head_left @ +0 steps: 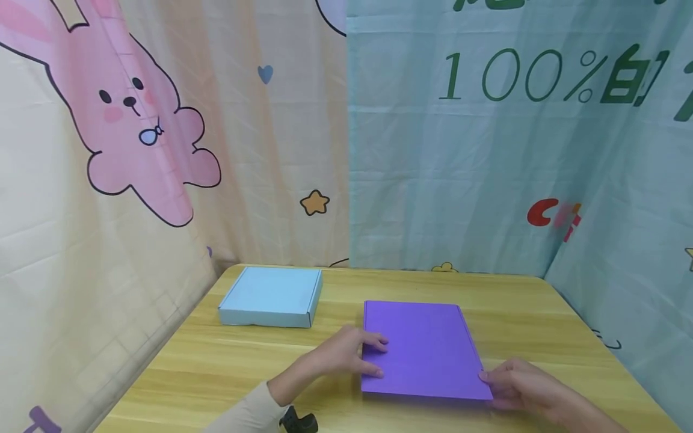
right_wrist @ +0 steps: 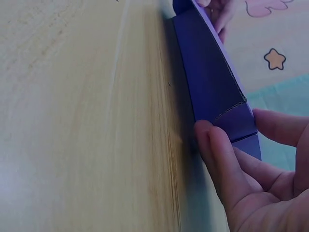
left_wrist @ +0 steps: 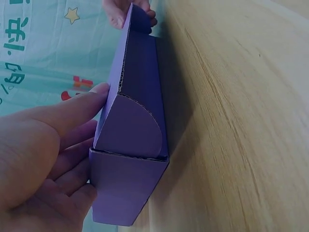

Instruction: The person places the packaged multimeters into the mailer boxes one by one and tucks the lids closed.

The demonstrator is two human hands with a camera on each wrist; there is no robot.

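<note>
A flat purple cardboard box [head_left: 422,349] lies on the wooden table in front of me, its smooth lid facing up. In the left wrist view, a rounded side tab [left_wrist: 129,126] shows at its near left corner, and a dark recess runs along the front under the lid edge. My left hand [head_left: 346,352] rests on the lid at the left side, thumb and fingers spread apart. With my right hand [head_left: 517,385] I pinch the near right corner; the thumb is on top, and the right wrist view shows fingers [right_wrist: 224,154] against the front side.
A closed light blue box [head_left: 271,294] lies at the back left of the wooden table [head_left: 498,294]. Printed curtains [head_left: 460,168] hang behind and beside the table. A small black object [head_left: 300,421] is by my left sleeve.
</note>
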